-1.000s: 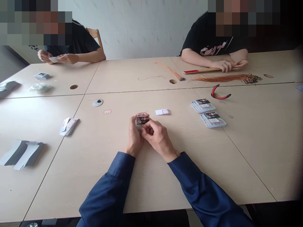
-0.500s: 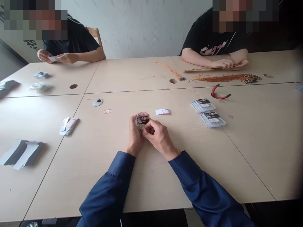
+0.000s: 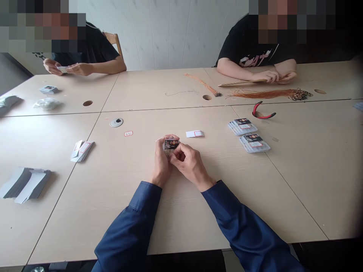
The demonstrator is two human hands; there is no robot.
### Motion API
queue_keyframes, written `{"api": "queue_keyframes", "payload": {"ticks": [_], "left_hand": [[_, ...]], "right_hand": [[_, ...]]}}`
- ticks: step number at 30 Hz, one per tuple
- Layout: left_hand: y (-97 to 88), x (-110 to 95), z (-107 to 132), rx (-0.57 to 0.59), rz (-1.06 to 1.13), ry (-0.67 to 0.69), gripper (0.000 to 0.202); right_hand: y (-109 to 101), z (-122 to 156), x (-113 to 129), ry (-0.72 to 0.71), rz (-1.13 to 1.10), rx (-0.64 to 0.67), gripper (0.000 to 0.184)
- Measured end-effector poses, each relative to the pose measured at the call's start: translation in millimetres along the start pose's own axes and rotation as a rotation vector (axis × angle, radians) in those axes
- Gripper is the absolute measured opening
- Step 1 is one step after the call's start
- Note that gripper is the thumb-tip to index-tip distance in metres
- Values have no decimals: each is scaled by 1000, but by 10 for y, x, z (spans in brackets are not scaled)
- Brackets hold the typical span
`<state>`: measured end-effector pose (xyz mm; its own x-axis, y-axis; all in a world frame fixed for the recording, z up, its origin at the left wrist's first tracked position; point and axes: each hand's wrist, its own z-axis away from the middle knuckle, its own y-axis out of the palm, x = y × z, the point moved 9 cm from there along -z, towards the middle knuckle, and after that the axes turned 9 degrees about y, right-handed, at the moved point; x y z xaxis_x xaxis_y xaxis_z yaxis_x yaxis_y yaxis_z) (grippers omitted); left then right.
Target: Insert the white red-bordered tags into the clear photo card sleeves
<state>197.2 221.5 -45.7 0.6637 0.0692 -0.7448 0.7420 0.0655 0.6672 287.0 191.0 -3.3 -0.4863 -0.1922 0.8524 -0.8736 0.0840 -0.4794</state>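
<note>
My left hand (image 3: 162, 160) and my right hand (image 3: 187, 163) meet over the middle of the table, both closed on a small dark printed card packet (image 3: 171, 144). The left hand grips its left side; the right hand's fingertips pinch its lower right edge. Just beyond the packet lies a small white label with a red frame (image 3: 194, 133). Two piles of similar packets (image 3: 248, 133) lie to the right. Both my sleeves are dark blue.
Red-handled pliers (image 3: 262, 114) lie beyond the piles. Grey sleeves (image 3: 24, 184) and a stack of white labels (image 3: 81, 150) sit at the left. A tiny sticker (image 3: 128, 133) and a round cap (image 3: 116, 122) lie left of centre. Two people sit opposite; orange cords (image 3: 269, 93) lie before one.
My hands stay in place on the packet, with only slight finger shifts. The person at the far right tilted the flat stick so its red end no longer shows.
</note>
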Motion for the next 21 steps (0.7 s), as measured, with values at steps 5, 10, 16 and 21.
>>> {"api": "queue_keyframes", "payload": {"ticks": [5, 10, 16, 21], "left_hand": [[-4, 8, -2, 7, 0, 9, 30], [3, 7, 7, 12, -10, 4, 31], [-3, -3, 6, 8, -33, 16, 30], [0, 13, 6, 9, -21, 2, 31]], "right_hand": [[12, 0, -2, 12, -1, 17, 20], [23, -11, -17, 16, -10, 21, 18], [20, -11, -36, 30, -47, 37, 21], [28, -13, -5, 18, -8, 18, 22]]}}
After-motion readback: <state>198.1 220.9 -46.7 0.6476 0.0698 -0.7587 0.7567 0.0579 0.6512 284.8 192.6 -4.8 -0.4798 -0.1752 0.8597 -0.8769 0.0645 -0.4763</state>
